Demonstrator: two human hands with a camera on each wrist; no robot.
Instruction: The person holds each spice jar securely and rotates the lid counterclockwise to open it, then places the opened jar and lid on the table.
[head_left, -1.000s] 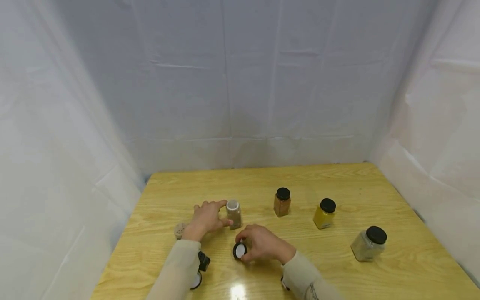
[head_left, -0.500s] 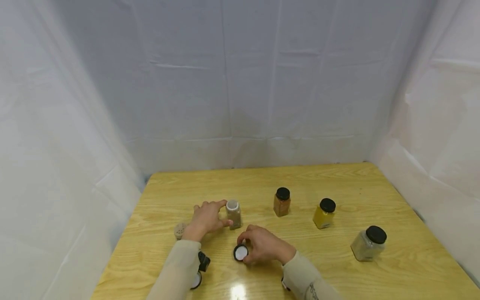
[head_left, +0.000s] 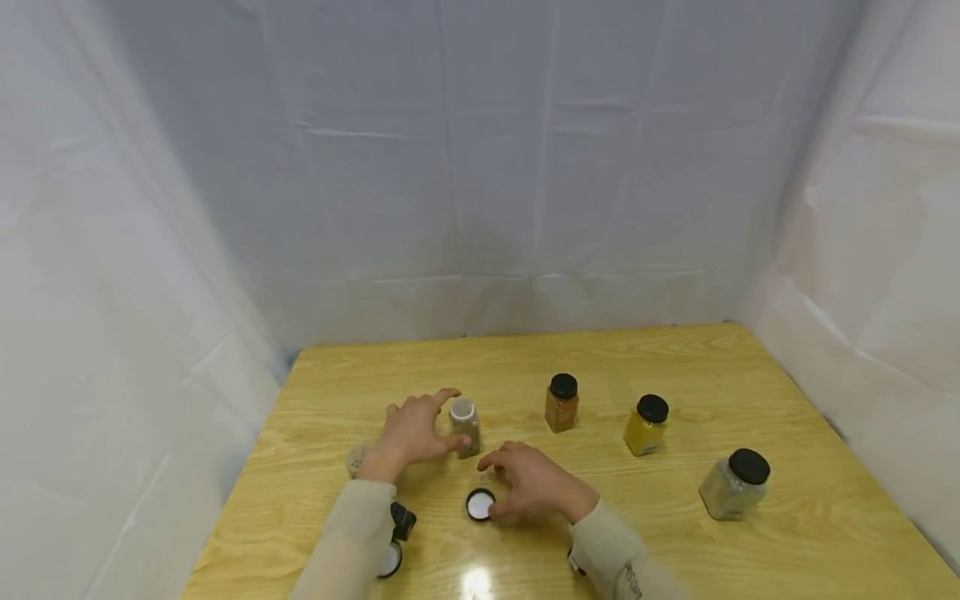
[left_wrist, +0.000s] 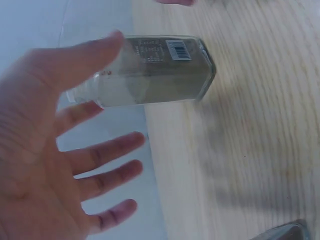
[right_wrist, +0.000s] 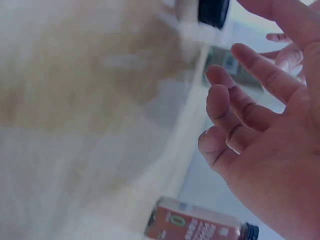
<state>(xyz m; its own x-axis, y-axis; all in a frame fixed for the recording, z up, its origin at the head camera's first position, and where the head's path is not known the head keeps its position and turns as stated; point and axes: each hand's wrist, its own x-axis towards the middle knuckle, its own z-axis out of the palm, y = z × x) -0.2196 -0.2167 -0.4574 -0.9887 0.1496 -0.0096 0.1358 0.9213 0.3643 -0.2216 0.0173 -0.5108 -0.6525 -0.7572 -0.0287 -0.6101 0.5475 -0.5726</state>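
Note:
An uncapped glass spice jar (head_left: 466, 429) with greyish-brown powder stands upright at the middle left. My left hand (head_left: 416, 429) is spread beside it; in the left wrist view the thumb (left_wrist: 95, 52) overlaps the glass, other fingers extended. A round black lid (head_left: 480, 505), white inside up, lies on the table in front of the jar. My right hand (head_left: 536, 482) is just right of this lid, fingers apart and loosely bent, thumb tip at its rim. A perforated shaker insert (head_left: 356, 461) lies by my left wrist, partly hidden.
Capped jars stand to the right: reddish-brown (head_left: 562, 403), yellow (head_left: 647, 425) and a larger pale one (head_left: 735, 484). Another black-rimmed lid (head_left: 390, 559) shows beside the left sleeve. White sheeting (head_left: 495, 167) surrounds the wooden table (head_left: 600, 533) at back and sides.
My right fingers have let go of the black lid, which now lies flat, and have lifted away a little. My left fingers have spread wider from the jar.

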